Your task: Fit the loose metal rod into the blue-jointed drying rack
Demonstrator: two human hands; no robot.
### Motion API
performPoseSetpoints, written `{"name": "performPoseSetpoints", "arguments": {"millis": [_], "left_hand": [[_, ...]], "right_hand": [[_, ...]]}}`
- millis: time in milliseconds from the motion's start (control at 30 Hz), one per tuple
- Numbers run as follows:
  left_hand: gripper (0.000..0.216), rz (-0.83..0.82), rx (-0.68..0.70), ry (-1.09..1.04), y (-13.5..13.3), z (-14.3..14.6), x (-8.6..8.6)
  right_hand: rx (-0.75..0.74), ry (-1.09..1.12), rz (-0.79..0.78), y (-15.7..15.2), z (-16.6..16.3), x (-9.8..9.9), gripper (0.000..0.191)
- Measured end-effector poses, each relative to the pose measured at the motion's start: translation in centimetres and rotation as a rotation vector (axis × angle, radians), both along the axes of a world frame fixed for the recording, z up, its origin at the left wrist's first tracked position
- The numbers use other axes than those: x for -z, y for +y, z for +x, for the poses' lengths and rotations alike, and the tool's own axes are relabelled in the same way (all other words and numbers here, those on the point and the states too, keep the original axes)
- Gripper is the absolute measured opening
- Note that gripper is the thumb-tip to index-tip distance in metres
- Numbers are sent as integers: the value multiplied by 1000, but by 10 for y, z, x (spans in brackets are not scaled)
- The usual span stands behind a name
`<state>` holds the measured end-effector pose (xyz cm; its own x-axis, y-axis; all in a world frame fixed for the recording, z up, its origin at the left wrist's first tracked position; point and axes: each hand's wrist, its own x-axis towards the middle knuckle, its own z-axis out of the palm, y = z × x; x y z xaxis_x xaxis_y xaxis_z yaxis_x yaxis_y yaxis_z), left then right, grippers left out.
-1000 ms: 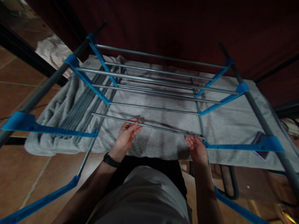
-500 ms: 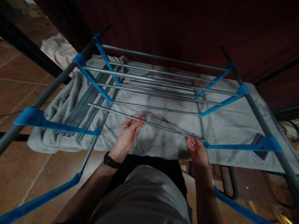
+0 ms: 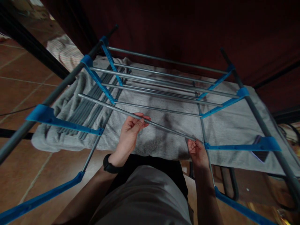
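Observation:
A rack frame of grey poles and blue plastic brackets stands in front of me over a grey towel. I hold one loose grey metal rod slanted across the frame's near side. My left hand pinches the rod near its middle, fingers closed round it. My right hand grips the rod's right end beside the near right blue bracket. The rod's left end sticks out past the left blue bracket.
Several spare grey rods lie on the towel at the left. A dark flat object rests on the towel at the right. Brown tiled floor spreads to the left, with a pale cloth beyond. A dark red surface fills the back.
The rod's left end has risen and swung further away and leftwards, so it lies more slanted. My left hand moved up with it; my right hand stayed by the bracket.

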<state>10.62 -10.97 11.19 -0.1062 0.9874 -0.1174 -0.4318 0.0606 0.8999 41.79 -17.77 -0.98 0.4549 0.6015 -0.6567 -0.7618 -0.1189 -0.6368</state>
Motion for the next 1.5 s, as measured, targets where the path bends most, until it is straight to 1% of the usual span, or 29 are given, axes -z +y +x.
{"name": "performPoseSetpoints", "arguments": {"millis": [167, 300, 433, 533, 767, 1033, 1133, 1267, 1500], "left_hand": [[32, 60, -3, 43, -6, -2, -11], [30, 109, -1, 82, -11, -5, -25], [31, 138, -43, 96, -12, -11, -39], [28, 175, -71, 108, -11, -16, -47], [28, 221, -111, 134, -7, -23, -51], [28, 239, -124, 143, -4, -22, -52], [29, 241, -130, 146, -3, -23, -54], [29, 276, -141, 160, 2, -24, -57], [32, 368, -162, 170, 16, -23, -66]], "right_hand": [[-32, 11, 3, 0, -3, 0, 13], [-50, 7, 22, 0, -7, -1, 12], [-35, 9, 10, 2, -10, -2, 12], [-29, -7, 6, 4, -13, -2, 11], [-82, -32, 41, 2, -25, 2, 11], [-143, -149, -17, -1, -29, 10, 11], [-199, -201, 4, -4, -32, 10, 19], [-280, -276, 56, -8, -38, 8, 39], [-351, -351, 7, -7, -44, 7, 52]]}}
